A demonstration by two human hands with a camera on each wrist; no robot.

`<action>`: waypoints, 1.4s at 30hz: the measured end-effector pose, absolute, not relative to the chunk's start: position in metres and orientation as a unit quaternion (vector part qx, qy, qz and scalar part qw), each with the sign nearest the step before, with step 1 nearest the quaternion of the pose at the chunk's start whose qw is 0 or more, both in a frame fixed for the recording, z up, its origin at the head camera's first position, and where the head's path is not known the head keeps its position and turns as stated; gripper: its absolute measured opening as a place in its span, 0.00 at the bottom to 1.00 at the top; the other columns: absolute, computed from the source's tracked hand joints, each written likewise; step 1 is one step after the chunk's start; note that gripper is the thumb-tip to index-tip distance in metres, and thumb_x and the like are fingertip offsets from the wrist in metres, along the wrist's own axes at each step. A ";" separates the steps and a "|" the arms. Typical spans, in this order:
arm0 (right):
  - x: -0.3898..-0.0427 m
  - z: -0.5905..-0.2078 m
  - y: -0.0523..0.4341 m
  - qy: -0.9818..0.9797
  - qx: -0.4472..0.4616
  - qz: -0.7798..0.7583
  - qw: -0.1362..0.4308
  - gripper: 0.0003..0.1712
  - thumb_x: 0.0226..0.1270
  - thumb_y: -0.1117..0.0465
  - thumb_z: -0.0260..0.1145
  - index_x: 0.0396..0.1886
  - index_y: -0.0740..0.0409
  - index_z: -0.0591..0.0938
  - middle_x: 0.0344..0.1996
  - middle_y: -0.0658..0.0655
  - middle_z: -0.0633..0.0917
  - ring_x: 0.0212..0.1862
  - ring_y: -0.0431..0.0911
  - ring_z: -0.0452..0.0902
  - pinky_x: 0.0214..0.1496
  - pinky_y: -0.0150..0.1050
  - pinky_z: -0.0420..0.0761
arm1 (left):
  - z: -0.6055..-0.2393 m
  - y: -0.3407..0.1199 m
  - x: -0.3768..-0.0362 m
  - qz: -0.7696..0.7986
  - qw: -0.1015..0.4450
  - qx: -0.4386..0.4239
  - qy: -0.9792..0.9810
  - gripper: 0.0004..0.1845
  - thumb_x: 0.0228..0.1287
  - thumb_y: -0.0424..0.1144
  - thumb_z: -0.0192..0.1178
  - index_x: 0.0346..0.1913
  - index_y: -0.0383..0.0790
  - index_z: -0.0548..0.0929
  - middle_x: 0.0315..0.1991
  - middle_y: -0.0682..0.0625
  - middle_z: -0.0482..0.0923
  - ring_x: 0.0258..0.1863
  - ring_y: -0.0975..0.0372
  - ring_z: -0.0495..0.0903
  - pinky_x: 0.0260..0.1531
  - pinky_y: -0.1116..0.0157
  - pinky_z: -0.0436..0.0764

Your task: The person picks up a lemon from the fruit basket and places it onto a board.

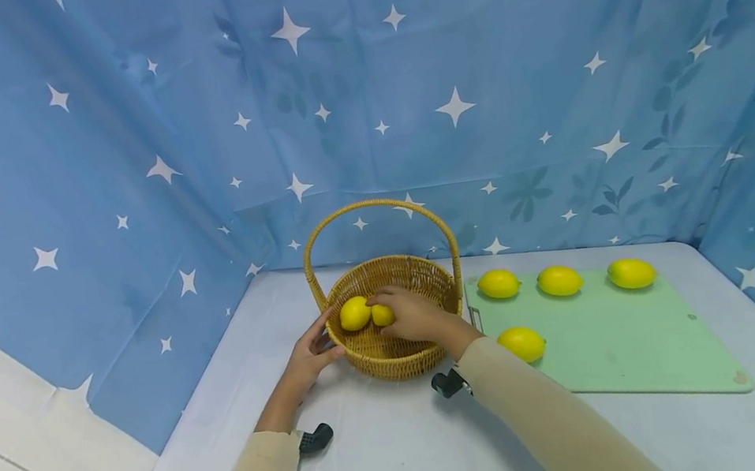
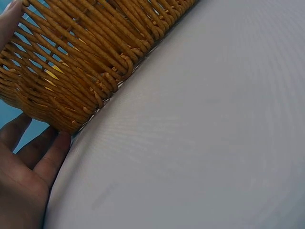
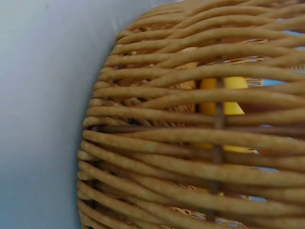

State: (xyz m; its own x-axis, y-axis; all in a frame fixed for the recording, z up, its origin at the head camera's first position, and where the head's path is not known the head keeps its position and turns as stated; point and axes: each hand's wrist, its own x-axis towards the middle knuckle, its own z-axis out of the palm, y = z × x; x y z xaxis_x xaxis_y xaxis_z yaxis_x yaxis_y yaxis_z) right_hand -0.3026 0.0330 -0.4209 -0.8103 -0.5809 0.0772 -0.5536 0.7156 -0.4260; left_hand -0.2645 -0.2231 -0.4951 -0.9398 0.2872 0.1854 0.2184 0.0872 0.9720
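A wicker basket [image 1: 398, 368] with a tall hoop handle stands on the table. At its left side my left hand [image 1: 306, 362] touches the outer wall with fingers spread. In the left wrist view, fingertips [image 2: 59, 143] of that hand rest against the weave near the base, and the thumb lies higher up. Inside the basket, my right hand [image 1: 411, 314] holds a yellow lemon [image 1: 382, 314], partly covered by the fingers. Beside it lies another lemon [image 1: 355, 313]. The right wrist view shows mostly the wicker wall [image 3: 190, 109], with yellow through the gaps; the hand is hidden there.
To the right of the basket lies a pale green cutting board [image 1: 620, 339]. Three lemons line its back edge, one of them at the far right [image 1: 632, 274]; another lemon [image 1: 522, 344] lies at its left side. A blue starry curtain [image 1: 361, 110] hangs behind the white table [image 1: 385, 457].
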 end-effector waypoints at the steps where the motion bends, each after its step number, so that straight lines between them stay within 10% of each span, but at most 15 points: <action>1: -0.304 -0.422 0.032 0.927 -0.306 -0.214 0.031 0.34 0.61 0.55 0.72 0.68 0.46 0.73 0.71 0.52 0.65 0.70 0.50 0.61 0.67 0.50 0.66 | -0.495 -0.223 -0.265 0.654 0.027 0.171 0.736 0.44 0.62 0.42 0.69 0.77 0.54 0.56 0.76 0.53 0.48 0.70 0.48 0.59 0.64 0.49 0.65; 20: -0.304 -0.425 0.034 0.953 -0.257 -0.149 0.064 0.41 0.58 0.70 0.69 0.71 0.43 0.70 0.70 0.58 0.66 0.71 0.65 0.54 0.69 0.60 0.58 | -0.493 -0.221 -0.264 0.654 0.027 0.175 0.735 0.42 0.62 0.42 0.68 0.76 0.61 0.59 0.76 0.53 0.49 0.70 0.49 0.60 0.65 0.49 0.64; 42: -0.298 -0.418 0.038 0.952 -0.261 -0.135 0.092 0.34 0.59 0.63 0.71 0.67 0.44 0.75 0.68 0.64 0.68 0.70 0.60 0.58 0.66 0.56 0.66 | -0.491 -0.222 -0.261 0.659 0.027 0.175 0.731 0.42 0.65 0.37 0.66 0.77 0.52 0.56 0.77 0.50 0.48 0.71 0.48 0.58 0.65 0.49 0.64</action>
